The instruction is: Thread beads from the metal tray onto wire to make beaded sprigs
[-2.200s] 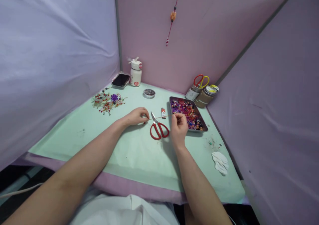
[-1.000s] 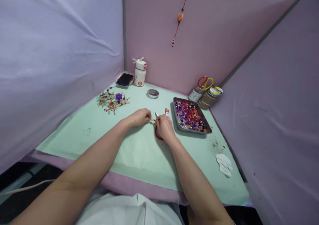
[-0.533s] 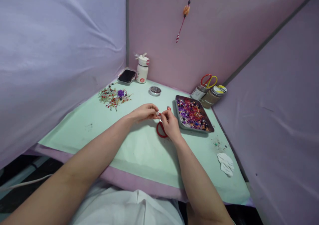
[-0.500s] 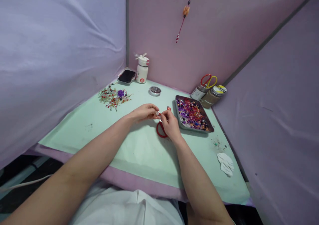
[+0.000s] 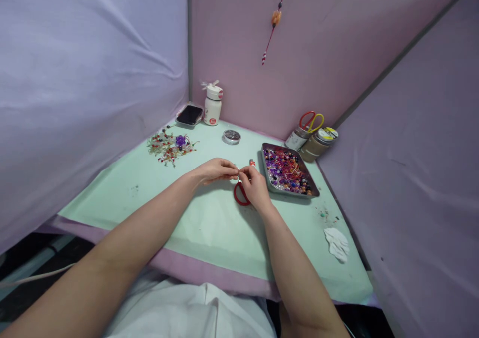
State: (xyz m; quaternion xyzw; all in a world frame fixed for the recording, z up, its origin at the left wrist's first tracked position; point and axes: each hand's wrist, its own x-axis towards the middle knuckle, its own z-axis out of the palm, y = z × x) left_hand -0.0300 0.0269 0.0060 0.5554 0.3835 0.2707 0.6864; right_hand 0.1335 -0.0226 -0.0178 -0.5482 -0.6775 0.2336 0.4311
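Observation:
Fingertips of my left hand [image 5: 220,171] and my right hand [image 5: 253,182] meet above the middle of the table. Both hands are closed in a pinch on something small, mostly hidden between the fingers. Below my right hand lie scissors with red handles [image 5: 240,194], partly covered by it. A small red-labelled object [image 5: 252,163] is just behind that hand. To the right, a metal tray [image 5: 292,195] holds many purple, red and dark beads. Beaded strands [image 5: 170,151] with a purple bead cluster [image 5: 180,140] are spread at the left.
A round clear container [image 5: 231,137], a white bottle [image 5: 212,106] and a phone [image 5: 190,114] stand or lie behind. Jars [image 5: 318,146] and a can with scissors [image 5: 297,138] are back right. A white cloth [image 5: 337,245] lies front right; a beaded string [image 5: 276,18] hangs above.
The fingertips have come closer together, and the small red and white piece that showed between them is now mostly hidden. The view has shifted slightly.

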